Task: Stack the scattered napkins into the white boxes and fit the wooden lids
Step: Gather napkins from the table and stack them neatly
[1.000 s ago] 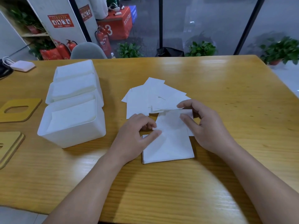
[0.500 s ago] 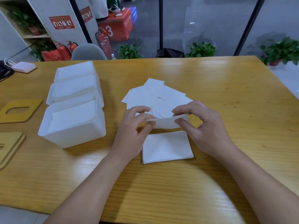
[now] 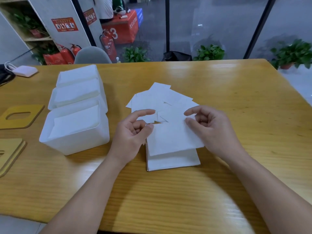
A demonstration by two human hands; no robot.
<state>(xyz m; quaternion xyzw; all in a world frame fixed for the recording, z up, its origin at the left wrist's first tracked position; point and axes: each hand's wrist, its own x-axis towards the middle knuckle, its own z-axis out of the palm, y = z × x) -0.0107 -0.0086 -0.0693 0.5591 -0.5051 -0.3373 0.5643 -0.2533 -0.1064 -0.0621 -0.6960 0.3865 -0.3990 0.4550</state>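
- At the far left edge of the desk, a wooden lid with a slot cut in it lies flat, and nearer the viewer a stack of wooden lids runs partly out of view.
- Beyond them, by the desk's back-left corner, sits a small white device with a cord.
- Three white boxes stand in a row running away from the viewer, touching one another: the near box, the middle box and the far box. All three hold flat napkins and have no lid on.
- The left hand hovers just right of the near box, fingers curled and loosely parted; its thumb touches the left edge of a napkin, though whether it truly grips is hard to tell.
- That napkin lies tilted on top of a squared napkin pile at the desk's middle.
- Behind the pile, scattered napkins fan out, overlapping.
- The right hand has its thumb and forefinger apart, both at the napkin's right corner; a firm pinch cannot be confirmed.
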